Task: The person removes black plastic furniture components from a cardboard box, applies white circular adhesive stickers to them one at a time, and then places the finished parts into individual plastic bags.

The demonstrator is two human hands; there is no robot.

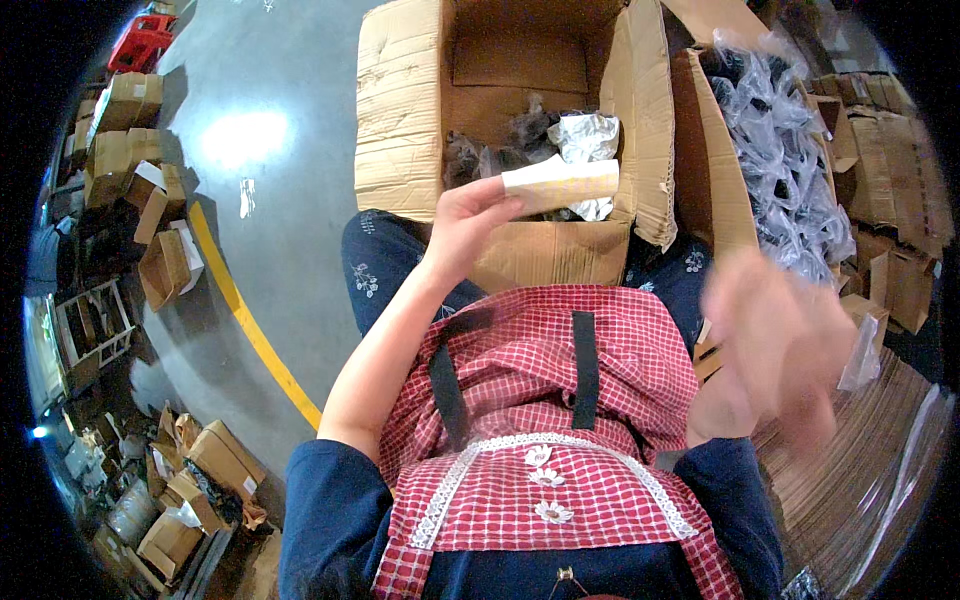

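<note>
My left hand [470, 222] is closed on one end of a white and pale yellow paper strip [565, 184], pinched between thumb and fingers. The strip juts to the right over the near part of an open cardboard box [550, 255]. Inside that box lie a crumpled white sheet [585, 138] and dark items in clear plastic [480, 158], too jumbled to make out. Off to the right, my right hand [780, 335] is smeared by motion, so its fingers and anything in them cannot be read. It is nearest to a second carton [715, 150] full of clear plastic bags [775, 150].
Flat cardboard sheets [850, 450] are stacked at the lower right, with more cartons [890, 170] beyond. On the left, a yellow line [245, 310] crosses the grey floor beside piled boxes [125, 155]. A red crate [142, 42] stands far left.
</note>
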